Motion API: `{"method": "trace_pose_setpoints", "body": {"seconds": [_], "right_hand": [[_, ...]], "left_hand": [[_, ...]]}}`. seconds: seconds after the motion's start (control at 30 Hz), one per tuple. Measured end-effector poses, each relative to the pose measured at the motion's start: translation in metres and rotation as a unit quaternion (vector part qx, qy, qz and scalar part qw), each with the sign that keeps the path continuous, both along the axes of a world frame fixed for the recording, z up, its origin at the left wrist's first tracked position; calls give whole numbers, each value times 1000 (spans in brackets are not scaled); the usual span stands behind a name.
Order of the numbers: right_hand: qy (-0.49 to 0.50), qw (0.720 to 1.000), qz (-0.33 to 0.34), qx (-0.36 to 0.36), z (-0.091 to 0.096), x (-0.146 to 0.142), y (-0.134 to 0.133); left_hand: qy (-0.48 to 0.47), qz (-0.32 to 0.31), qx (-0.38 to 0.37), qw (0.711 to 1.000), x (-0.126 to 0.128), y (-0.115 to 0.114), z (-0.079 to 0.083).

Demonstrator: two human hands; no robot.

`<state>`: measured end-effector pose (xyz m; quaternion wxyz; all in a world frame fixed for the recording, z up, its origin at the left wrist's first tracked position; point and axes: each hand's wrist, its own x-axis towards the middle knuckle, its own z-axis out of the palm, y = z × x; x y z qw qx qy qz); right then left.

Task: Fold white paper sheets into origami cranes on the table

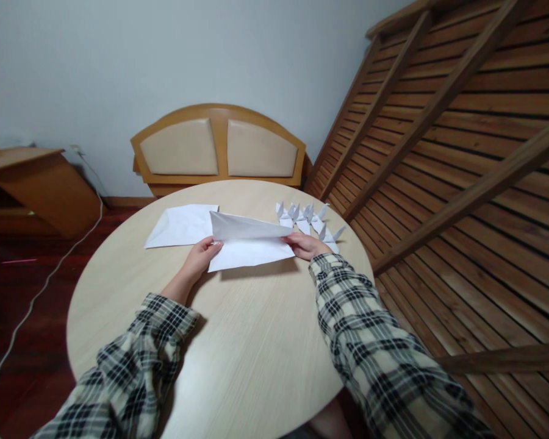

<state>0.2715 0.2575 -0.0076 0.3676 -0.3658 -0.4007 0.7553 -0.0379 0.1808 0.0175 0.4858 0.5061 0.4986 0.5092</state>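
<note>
A white sheet of paper (249, 247), partly folded over, lies on the round light-wood table (238, 341). My left hand (200, 257) pinches its left edge, fingers closed on the paper. My right hand (304, 245) grips the sheet's right corner, where the folded flap comes to a point. A second white sheet (180, 225) lies flat just beyond my left hand. Several small folded white paper cranes (308, 221) stand in a row past my right hand, close to the table's far right edge.
A wooden headboard with beige padded panels (217, 149) leans against the wall behind the table. A slatted wooden bed frame (462, 152) leans at the right. A wooden cabinet (36, 183) and a white cable (36, 292) are at the left on the dark floor.
</note>
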Motion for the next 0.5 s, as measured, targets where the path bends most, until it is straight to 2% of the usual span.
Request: {"method": "trace_pose_setpoints", "body": {"seconds": [0.1,0.3,0.5], "right_hand": [[24,999,-3,-23,0,-2,2],[34,999,-18,-19,-2,-3,2],[52,999,-8,9,-5,1,2]], "left_hand": [[-4,1,-5,1000,0,-1,2],[-14,-6,-15,1000,1,1,2],[-19,62,-12,998,1,5,0]]}}
